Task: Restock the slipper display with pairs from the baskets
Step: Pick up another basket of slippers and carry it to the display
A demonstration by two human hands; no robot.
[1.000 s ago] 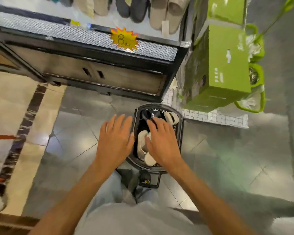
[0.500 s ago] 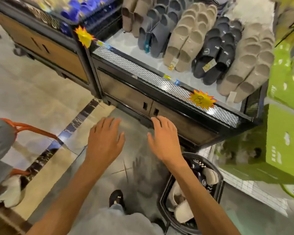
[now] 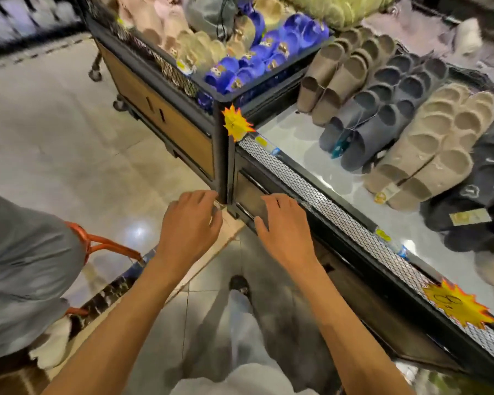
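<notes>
Leftward the view has swung, so a corner post of the slipper display [image 3: 223, 166] now stands between the hands. Left hand [image 3: 190, 220] and right hand [image 3: 284, 226] hover empty, fingers loosely spread, above glossy floor tiles [image 3: 69, 124] (beige and grey slippers [image 3: 428, 149] lie in rows on the pale shelf [image 3: 291, 143], right).

We see blue slippers [image 3: 257, 64], beige slippers [image 3: 428, 146], dark grey slippers [image 3: 382, 109] and yellow starburst tags [image 3: 236, 122].
</notes>
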